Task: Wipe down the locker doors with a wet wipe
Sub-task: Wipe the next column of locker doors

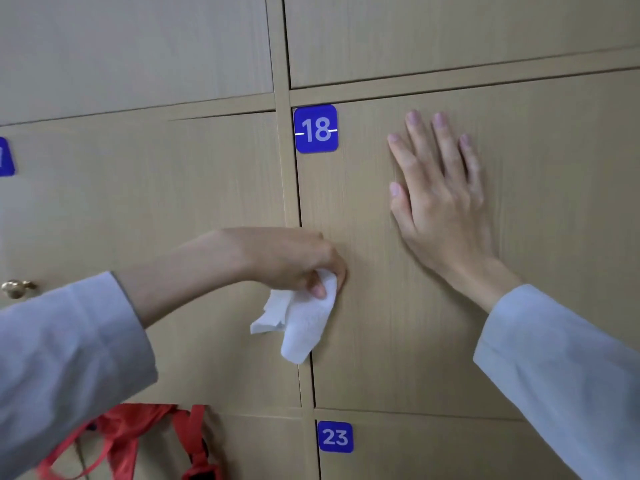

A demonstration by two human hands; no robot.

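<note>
Head view, close to a wall of light wood-grain locker doors; I am looking straight at locker door 18 (pixel 519 237), marked by a blue tag 18 (pixel 316 129) at its upper left corner.

Right hand (pixel 440 202) lies flat on door 18, palm to the wood; fingers (pixel 420 140) straight and slightly spread, thumb out to the side; it holds nothing; pale grey sleeve (pixel 554 368) runs off to the lower right.

Left hand (pixel 298 261) reaches in from the left, knuckles up, fingers curled; it pinches the wet wipe (pixel 301 323) between thumb and fingers at the left edge of door 18, near mid-height; the wipe is white, crumpled, hanging below the hand over the vertical frame strip (pixel 289 188) between door 18 and its left neighbour; I cannot tell how firmly the wipe meets the wood.

Below door 18, a door with blue tag 23 (pixel 335 437); to the far left, part of another blue tag (pixel 5 157) cut by the frame edge, and a brass knob (pixel 15 288) on that door; red straps (pixel 138 438) hang at the bottom left in front of the lower lockers.
</note>
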